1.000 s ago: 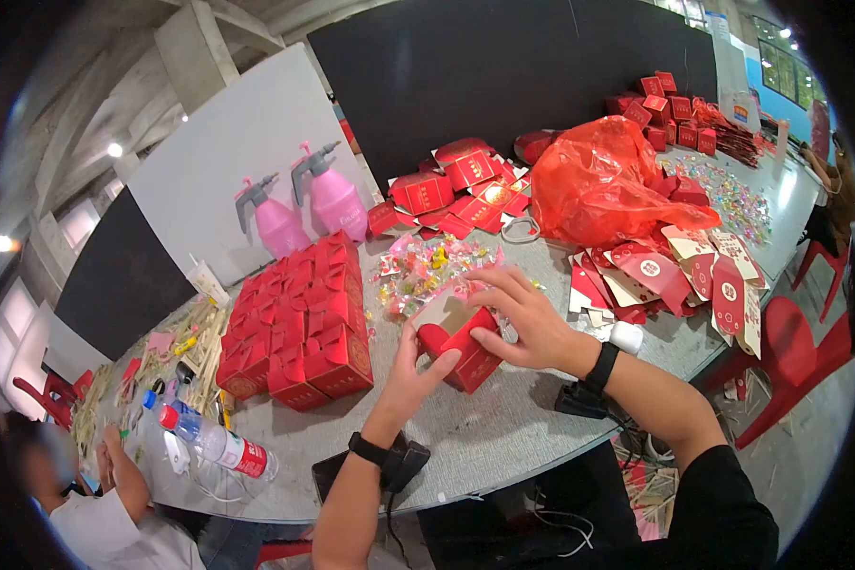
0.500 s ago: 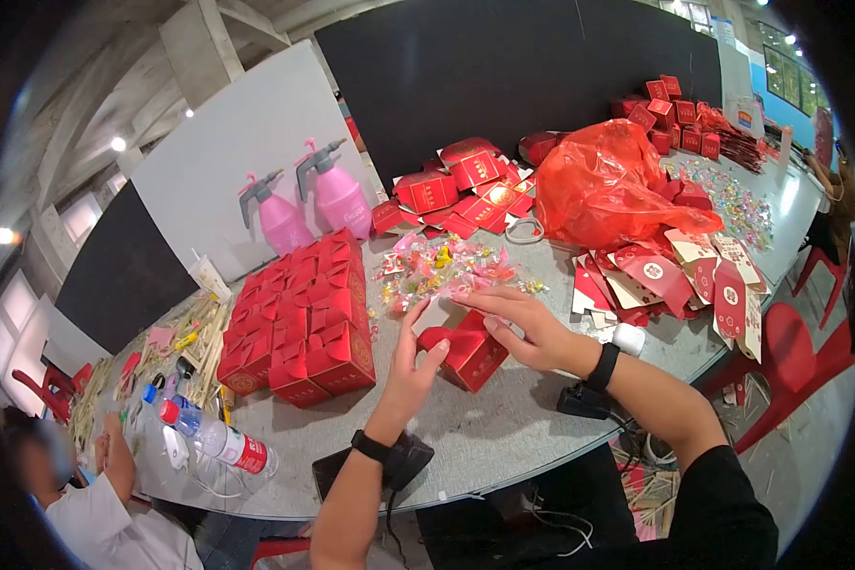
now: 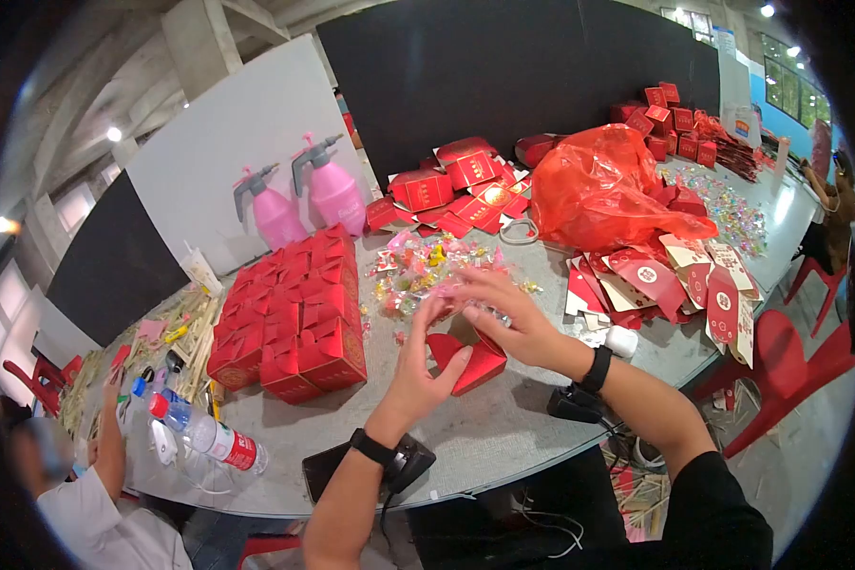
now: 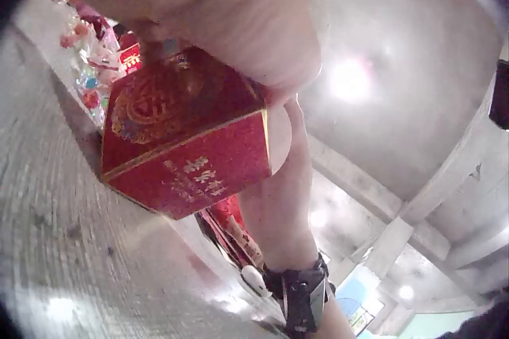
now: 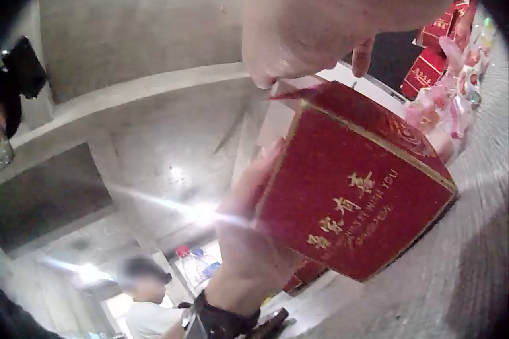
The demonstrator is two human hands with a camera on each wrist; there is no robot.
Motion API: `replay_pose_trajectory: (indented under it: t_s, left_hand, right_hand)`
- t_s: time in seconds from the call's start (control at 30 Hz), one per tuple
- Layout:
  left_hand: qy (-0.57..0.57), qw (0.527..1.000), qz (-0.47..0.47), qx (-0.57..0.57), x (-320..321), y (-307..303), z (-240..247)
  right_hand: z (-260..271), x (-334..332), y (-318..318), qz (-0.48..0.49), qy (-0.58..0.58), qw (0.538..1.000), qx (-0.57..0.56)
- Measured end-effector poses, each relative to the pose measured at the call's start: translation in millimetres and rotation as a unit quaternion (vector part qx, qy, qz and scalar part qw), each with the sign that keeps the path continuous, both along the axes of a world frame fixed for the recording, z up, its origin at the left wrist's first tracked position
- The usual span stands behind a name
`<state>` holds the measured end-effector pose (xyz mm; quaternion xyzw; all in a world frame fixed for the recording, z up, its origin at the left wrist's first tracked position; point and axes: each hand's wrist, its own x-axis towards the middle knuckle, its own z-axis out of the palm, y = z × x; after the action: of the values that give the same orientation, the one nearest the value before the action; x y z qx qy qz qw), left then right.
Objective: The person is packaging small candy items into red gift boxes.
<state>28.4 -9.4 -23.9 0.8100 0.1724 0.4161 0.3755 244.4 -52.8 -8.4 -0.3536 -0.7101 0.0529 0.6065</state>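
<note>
Both hands are around one red box with gold print, which stands on the table near its front edge in the head view (image 3: pixel 478 369). The left hand (image 3: pixel 416 366) lies along the box's left side, thumb on its near top edge. From the right, the right hand (image 3: pixel 527 323) reaches over the top with bent fingers at the far flaps. In the left wrist view the box (image 4: pixel 191 140) shows two printed faces below the hand. Gold lettering faces the right wrist camera on the box (image 5: pixel 358 188), and fingers touch its upper flap. The fingertips are partly hidden.
Rows of closed red boxes (image 3: pixel 290 318) stand left of the hands. Wrapped sweets (image 3: pixel 427 271) lie just beyond. Farther right are a red plastic bag (image 3: pixel 598 190) and flat cartons (image 3: pixel 648 277). Bottles (image 3: pixel 223 442) stand front left, and a person (image 3: pixel 104 513) sits at the left.
The hands have come closer together over the box, and its upright pale flap has gone down from view. The right fingers have shifted left over the top.
</note>
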Motion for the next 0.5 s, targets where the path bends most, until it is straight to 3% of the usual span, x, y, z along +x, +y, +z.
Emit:
replay_pose_trajectory:
  t_s: [0.07, 0.17, 0.23, 0.3, 0.37, 0.5]
  left_hand:
    - [-0.029, 0.998, 0.042, 0.045, 5.7, -0.2, -3.7]
    - [-0.065, 0.98, 0.124, 0.142, 2.3, -1.8, -5.3]
    - [-0.075, 0.965, 0.161, 0.195, -5.3, -1.0, -0.6]
    - [0.007, 0.925, 0.147, 0.35, -12.2, -3.6, 7.0]
    - [0.04, 0.909, 0.155, 0.384, -8.4, -10.2, 18.1]
    - [0.115, 0.874, 0.153, 0.447, -6.4, -11.7, 27.6]
  right_hand:
    - [-9.1, 3.0, 5.4, 0.054, -0.09, 0.993, -0.051]
    - [-11.0, -1.1, 2.2, 0.096, -0.01, 0.984, -0.147]
    - [-11.5, -0.2, 4.0, 0.062, -0.038, 0.992, -0.1]
    - [-12.4, -0.5, 3.7, 0.028, -0.066, 0.996, -0.054]
    - [-13.5, -2.3, 0.6, 0.044, -0.02, 0.993, -0.106]
    - [-23.1, -3.2, 5.6, 0.025, -0.014, 0.995, -0.097]
